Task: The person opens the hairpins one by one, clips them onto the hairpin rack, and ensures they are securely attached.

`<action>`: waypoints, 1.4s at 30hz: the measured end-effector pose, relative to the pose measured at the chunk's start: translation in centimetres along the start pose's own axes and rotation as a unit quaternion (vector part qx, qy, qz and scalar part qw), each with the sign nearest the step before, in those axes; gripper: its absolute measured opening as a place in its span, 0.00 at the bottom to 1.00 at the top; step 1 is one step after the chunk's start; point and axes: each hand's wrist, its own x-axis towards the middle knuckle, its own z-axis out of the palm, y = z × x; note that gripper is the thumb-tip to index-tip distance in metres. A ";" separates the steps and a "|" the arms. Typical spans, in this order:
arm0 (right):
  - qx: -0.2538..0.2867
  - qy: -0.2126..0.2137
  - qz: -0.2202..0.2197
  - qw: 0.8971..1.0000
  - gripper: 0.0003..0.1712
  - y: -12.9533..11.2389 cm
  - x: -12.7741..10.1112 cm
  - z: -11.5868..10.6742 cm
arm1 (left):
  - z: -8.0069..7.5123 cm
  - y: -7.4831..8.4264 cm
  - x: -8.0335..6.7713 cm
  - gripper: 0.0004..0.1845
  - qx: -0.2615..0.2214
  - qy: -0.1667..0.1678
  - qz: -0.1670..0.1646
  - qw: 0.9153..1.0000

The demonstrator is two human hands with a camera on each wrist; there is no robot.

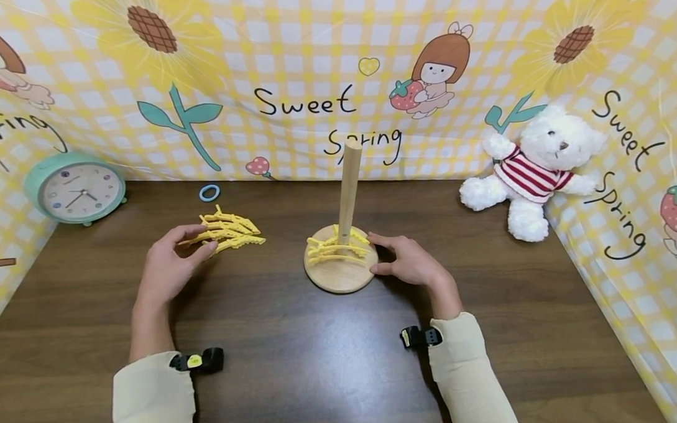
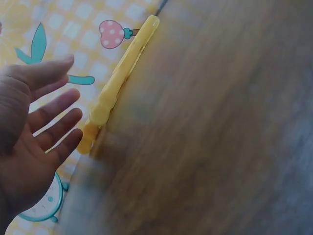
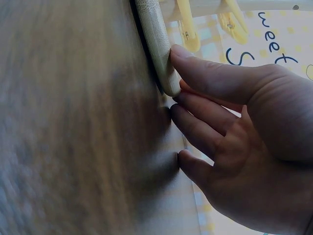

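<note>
A pile of yellow clips (image 1: 231,232) lies on the dark wooden table (image 1: 299,362), left of centre. My left hand (image 1: 201,241) is at the pile's near-left edge. In the left wrist view that left hand (image 2: 68,105) has its fingers spread and straight, just short of one yellow clip (image 2: 121,78). A wooden stand has a round base (image 1: 341,275) and an upright post (image 1: 349,189), with several yellow clips (image 1: 334,248) lying around the post. My right hand (image 1: 377,255) touches the base's right rim. In the right wrist view, the right hand (image 3: 175,81) has its thumb against the rim (image 3: 155,44) and its fingers on the table.
A mint alarm clock (image 1: 77,189) stands at the back left, and a small blue ring (image 1: 209,192) lies behind the clip pile. A white teddy bear (image 1: 530,173) in a striped shirt leans at the back right. Yellow checked cloth (image 1: 311,63) walls in the back and sides.
</note>
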 end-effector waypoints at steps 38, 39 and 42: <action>0.000 0.000 0.001 1.000 0.39 0.0 -0.1 -0.1 | 0.5 -1.5 0.4 0.20 0.046 -0.014 0.011 0.999; 0.000 -0.001 0.001 1.000 0.38 0.0 -0.1 -0.1 | 0.5 -1.5 0.4 0.20 0.044 -0.012 0.011 0.999; 0.001 -0.004 0.001 1.000 0.38 -0.1 -0.1 -0.2 | 0.4 -1.4 0.3 0.19 0.052 -0.012 0.007 0.999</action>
